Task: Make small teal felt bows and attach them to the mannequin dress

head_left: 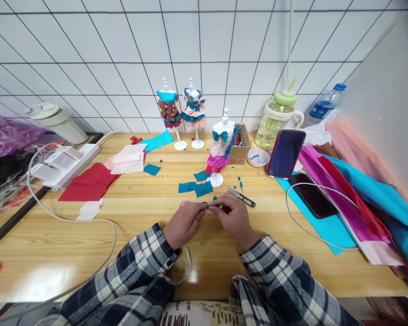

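My left hand (184,222) and my right hand (231,218) meet low over the wooden table (139,235), fingertips pinched together on a tiny piece I cannot make out. Just beyond them lie teal fabric scraps (194,187) and small thread snips (242,198). A little mannequin in a white top with a teal bow and pink skirt (220,148) stands behind the scraps. Two more dressed mannequins (182,112) stand further back by the tiled wall.
Red and pink fabric sheets (98,176) lie at the left beside a white power strip (63,165) with a cable. At the right are an upright phone (285,153), a flat phone (313,199), a drink bottle (277,118), a cardboard box (242,144) and stacked coloured cloth (353,194).
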### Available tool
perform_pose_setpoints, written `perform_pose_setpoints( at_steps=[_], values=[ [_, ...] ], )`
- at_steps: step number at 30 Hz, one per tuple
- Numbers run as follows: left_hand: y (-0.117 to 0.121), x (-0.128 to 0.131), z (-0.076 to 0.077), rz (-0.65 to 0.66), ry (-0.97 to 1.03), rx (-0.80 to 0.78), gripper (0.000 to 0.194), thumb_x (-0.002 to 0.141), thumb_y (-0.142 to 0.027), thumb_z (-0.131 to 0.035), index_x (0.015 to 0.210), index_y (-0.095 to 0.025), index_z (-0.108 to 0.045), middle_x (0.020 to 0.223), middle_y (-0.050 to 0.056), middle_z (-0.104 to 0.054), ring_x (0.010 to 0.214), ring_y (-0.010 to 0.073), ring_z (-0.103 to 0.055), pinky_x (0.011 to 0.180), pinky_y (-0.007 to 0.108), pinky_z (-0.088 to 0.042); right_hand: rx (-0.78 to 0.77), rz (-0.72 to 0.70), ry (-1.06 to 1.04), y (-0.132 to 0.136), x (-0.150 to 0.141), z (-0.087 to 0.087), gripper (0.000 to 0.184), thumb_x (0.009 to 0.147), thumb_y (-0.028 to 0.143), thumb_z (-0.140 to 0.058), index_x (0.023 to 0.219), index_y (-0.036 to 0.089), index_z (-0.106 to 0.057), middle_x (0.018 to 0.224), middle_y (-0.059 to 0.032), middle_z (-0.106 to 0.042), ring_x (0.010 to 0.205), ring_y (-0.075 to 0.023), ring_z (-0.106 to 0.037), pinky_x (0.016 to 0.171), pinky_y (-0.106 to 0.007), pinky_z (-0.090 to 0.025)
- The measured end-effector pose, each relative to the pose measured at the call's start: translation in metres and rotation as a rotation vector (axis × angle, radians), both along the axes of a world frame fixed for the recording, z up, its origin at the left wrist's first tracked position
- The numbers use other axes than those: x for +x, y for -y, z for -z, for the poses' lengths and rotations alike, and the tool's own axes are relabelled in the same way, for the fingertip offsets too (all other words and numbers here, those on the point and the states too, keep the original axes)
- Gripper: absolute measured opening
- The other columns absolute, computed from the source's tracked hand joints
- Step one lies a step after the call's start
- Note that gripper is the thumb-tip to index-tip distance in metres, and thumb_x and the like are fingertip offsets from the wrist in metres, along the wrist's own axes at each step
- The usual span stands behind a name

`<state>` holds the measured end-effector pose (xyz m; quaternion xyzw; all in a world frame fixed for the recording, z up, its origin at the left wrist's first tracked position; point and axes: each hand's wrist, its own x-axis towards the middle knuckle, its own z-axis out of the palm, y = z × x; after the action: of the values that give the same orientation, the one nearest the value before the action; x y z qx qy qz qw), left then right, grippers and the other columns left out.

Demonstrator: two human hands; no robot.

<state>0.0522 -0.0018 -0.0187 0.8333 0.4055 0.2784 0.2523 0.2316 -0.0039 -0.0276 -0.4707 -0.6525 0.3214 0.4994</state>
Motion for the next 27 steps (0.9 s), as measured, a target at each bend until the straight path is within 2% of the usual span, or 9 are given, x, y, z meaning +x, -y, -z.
perform_pose_setpoints(
  at_steps=[4, 7, 11, 13, 16, 18, 20, 24, 27],
  values=[
    [-0.002, -0.003, 0.002, -0.110, 0.083, -0.059, 0.028, 0.093, -0.026, -0.043, 0.111, -0.023, -0.065, 0.096, 0.006, -0.070, 0.088, 0.0205, -0.063, 0.082, 0.032, -0.045, 0.022, 0.046, 0.083, -0.005, 0.013, -0.003, 0.016, 0.085, 0.031, -0.060, 0.083, 0.021, -0.073, 0.078, -0.0040, -0.068, 0.066, -0.0146, -0.057, 0.058, -0.027, -0.045],
    [-0.005, -0.007, 0.005, -0.232, 0.179, -0.169, 0.029, 0.094, -0.032, -0.044, 0.110, -0.021, -0.065, 0.084, 0.004, -0.068, 0.075, 0.0172, -0.061, 0.072, 0.028, -0.046, 0.003, 0.151, 0.346, -0.014, 0.039, -0.005, 0.024, 0.090, 0.033, -0.052, 0.102, 0.022, -0.070, 0.093, -0.0061, -0.068, 0.081, -0.0184, -0.060, 0.072, -0.031, -0.046],
    [-0.009, -0.008, 0.008, -0.305, 0.322, -0.272, 0.033, 0.094, -0.037, -0.043, 0.112, -0.018, -0.063, 0.073, 0.001, -0.060, 0.067, 0.0143, -0.055, 0.068, 0.026, -0.045, -0.159, 0.406, 0.834, -0.022, 0.068, -0.003, 0.030, 0.084, 0.044, -0.059, 0.097, 0.018, -0.069, 0.095, -0.0119, -0.064, 0.095, -0.0281, -0.053, 0.080, -0.039, -0.041],
    [-0.010, -0.006, 0.008, -0.313, 0.378, -0.313, 0.034, 0.093, -0.038, -0.044, 0.112, -0.016, -0.062, 0.071, 0.000, -0.058, 0.067, 0.0141, -0.054, 0.069, 0.026, -0.044, -0.228, 0.426, 0.964, -0.023, 0.071, -0.001, 0.031, 0.081, 0.046, -0.062, 0.094, 0.018, -0.067, 0.093, -0.0128, -0.062, 0.093, -0.0297, -0.052, 0.077, -0.041, -0.039],
    [-0.010, -0.004, 0.006, -0.312, 0.442, -0.379, 0.035, 0.092, -0.039, -0.046, 0.112, -0.015, -0.061, 0.069, 0.000, -0.056, 0.066, 0.0138, -0.053, 0.069, 0.027, -0.044, -0.209, 0.386, 1.039, -0.022, 0.066, 0.000, 0.022, 0.081, 0.041, -0.062, 0.083, 0.019, -0.064, 0.091, -0.0116, -0.060, 0.093, -0.0295, -0.051, 0.075, -0.040, -0.038],
    [-0.010, -0.003, 0.005, -0.306, 0.475, -0.420, 0.038, 0.091, -0.040, -0.047, 0.115, -0.014, -0.059, 0.068, -0.001, -0.055, 0.066, 0.0137, -0.052, 0.068, 0.027, -0.042, -0.154, 0.356, 1.013, -0.021, 0.061, -0.002, 0.017, 0.082, 0.036, -0.060, 0.077, 0.019, -0.059, 0.089, -0.0110, -0.060, 0.092, -0.0283, -0.051, 0.074, -0.038, -0.037],
    [-0.011, -0.003, 0.004, -0.303, 0.503, -0.449, 0.040, 0.090, -0.042, -0.048, 0.117, -0.014, -0.058, 0.067, -0.001, -0.054, 0.065, 0.0138, -0.051, 0.066, 0.027, -0.041, -0.118, 0.318, 0.885, -0.019, 0.052, -0.003, 0.016, 0.087, 0.032, -0.053, 0.077, 0.020, -0.054, 0.084, -0.0095, -0.060, 0.086, -0.0253, -0.053, 0.072, -0.036, -0.038],
    [-0.010, -0.002, 0.003, -0.281, 0.532, -0.477, 0.041, 0.090, -0.040, -0.048, 0.119, -0.013, -0.056, 0.066, -0.002, -0.051, 0.065, 0.0137, -0.049, 0.066, 0.027, -0.040, -0.202, 0.088, 0.341, -0.007, 0.024, -0.003, 0.010, 0.094, 0.031, -0.039, 0.092, 0.022, -0.043, 0.075, -0.0015, -0.062, 0.067, -0.0175, -0.057, 0.062, -0.028, -0.039],
    [-0.009, -0.002, 0.003, -0.250, 0.548, -0.477, 0.044, 0.092, -0.038, -0.047, 0.127, -0.013, -0.050, 0.065, -0.003, -0.050, 0.065, 0.0136, -0.048, 0.067, 0.027, -0.040, -0.255, -0.075, 0.150, 0.004, 0.003, -0.001, 0.015, 0.095, 0.037, -0.039, 0.100, 0.023, -0.042, 0.065, 0.0040, -0.055, 0.058, -0.0151, -0.054, 0.057, -0.026, -0.036]
  ],
)
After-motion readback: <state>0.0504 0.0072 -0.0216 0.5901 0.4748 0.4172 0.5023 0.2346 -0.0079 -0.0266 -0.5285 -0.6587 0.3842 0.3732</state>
